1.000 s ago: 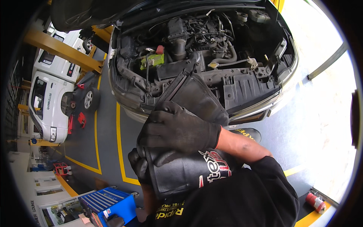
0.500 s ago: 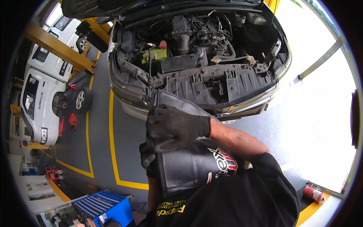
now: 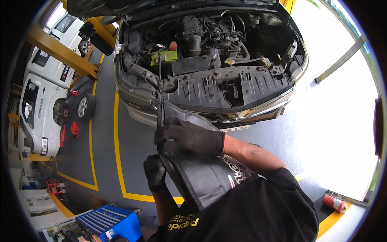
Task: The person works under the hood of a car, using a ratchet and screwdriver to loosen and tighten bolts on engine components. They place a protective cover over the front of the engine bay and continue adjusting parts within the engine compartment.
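Note:
A black padded vinyl fender cover (image 3: 201, 173) with a stitched border and white and red lettering hangs in front of my body. It reaches from the car's front toward my shirt. My right hand (image 3: 185, 137), in a black glove with a red-edged cuff, is closed on its upper part, fingers curled near the left edge. Lower and further left, my gloved left hand (image 3: 154, 172) is bunched into a fist against that same edge. Its fingertips are partly hidden. Part of the cover's right side lies behind my right forearm.
Ahead stands a car with its engine bay (image 3: 213, 52) exposed under a raised hood (image 3: 133, 6). To the left are a yellow lift post (image 3: 60, 52), a white vehicle (image 3: 44, 113) and a loose wheel (image 3: 86, 106). A blue tool cart (image 3: 117, 222) is near left, a red cylinder (image 3: 334, 203) near right.
My left hand has moved slightly left and apart from my right hand. The cover's left edge now slants down toward my body, and its lower part has swung right.

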`<control>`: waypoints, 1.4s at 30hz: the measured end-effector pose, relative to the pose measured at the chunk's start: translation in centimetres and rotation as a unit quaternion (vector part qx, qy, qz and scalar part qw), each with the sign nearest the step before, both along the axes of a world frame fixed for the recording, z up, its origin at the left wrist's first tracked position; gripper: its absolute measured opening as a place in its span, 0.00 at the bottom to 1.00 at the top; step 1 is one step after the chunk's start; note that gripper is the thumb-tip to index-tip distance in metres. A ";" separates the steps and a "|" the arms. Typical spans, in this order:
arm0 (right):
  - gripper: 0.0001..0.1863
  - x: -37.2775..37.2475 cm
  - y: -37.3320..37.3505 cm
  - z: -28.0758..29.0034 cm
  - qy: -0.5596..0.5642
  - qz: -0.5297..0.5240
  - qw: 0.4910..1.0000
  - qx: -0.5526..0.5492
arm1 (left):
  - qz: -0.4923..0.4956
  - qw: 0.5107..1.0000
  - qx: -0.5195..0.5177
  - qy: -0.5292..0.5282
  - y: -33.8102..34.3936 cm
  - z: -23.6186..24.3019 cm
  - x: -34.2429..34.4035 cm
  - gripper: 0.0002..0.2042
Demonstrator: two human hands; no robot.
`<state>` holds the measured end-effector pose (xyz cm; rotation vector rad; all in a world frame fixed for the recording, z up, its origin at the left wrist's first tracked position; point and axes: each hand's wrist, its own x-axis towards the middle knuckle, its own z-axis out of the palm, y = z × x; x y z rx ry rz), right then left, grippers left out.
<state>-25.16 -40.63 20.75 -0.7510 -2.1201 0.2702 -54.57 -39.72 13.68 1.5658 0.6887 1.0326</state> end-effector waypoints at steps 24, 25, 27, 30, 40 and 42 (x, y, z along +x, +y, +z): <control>0.19 15.7 -19.1 2.1 -0.245 -0.561 0.788 0.071 | 0.132 0.859 0.297 0.396 4.2 4.0 -9.9 0.19; 0.19 15.6 -20.9 1.8 -0.263 -0.571 0.777 0.034 | 0.130 0.852 0.296 0.412 4.2 5.0 -10.1 0.21; 0.24 16.2 -23.5 2.5 -0.264 -0.577 0.771 0.046 | 0.133 0.814 0.400 0.399 5.6 6.2 -11.1 0.27; 0.28 16.8 -25.8 2.4 -0.323 -0.594 0.731 0.088 | 0.146 0.788 0.469 0.373 8.0 6.5 -10.7 0.34; 0.25 31.9 -16.5 2.0 -0.359 -0.560 0.741 0.093 | 0.111 0.742 0.607 0.263 26.0 4.1 9.5 0.25; 0.22 37.6 -10.9 0.5 -0.309 -0.541 0.779 0.068 | 0.082 0.765 0.541 0.338 30.2 2.0 13.0 0.21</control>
